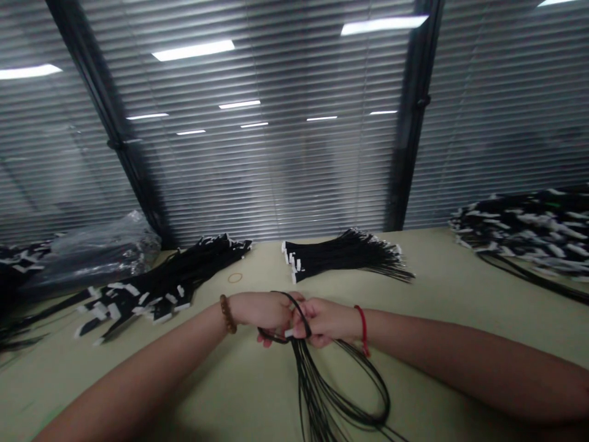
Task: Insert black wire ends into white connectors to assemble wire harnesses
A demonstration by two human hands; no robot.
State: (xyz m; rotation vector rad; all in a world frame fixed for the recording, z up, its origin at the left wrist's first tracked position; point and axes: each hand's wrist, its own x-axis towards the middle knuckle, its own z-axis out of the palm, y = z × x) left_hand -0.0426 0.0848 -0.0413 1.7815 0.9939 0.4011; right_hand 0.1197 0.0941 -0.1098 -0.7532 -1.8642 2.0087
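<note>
Both hands meet at the middle of the table, closed around a black cable bundle [317, 387]. My left hand [267, 312], with a brown bead bracelet at its wrist, grips the bundle from the left. My right hand [322, 319], with a red cord at its wrist, pinches it from the right. A cable loop passes over the fingers, and a small white connector [289, 333] shows between the hands. Loose cable ends hang toward me, and one thicker loop curves out to the right. The fingertips partly hide one another.
Behind the hands lies a black cable bundle with white connectors [331, 255]. More cables [161, 279] lie at left, beside a clear plastic bag [101, 245]. A large cable pile [529, 227] is at right. A rubber band [235, 278] rests on the table [432, 294]. Blinds [276, 153] stand behind.
</note>
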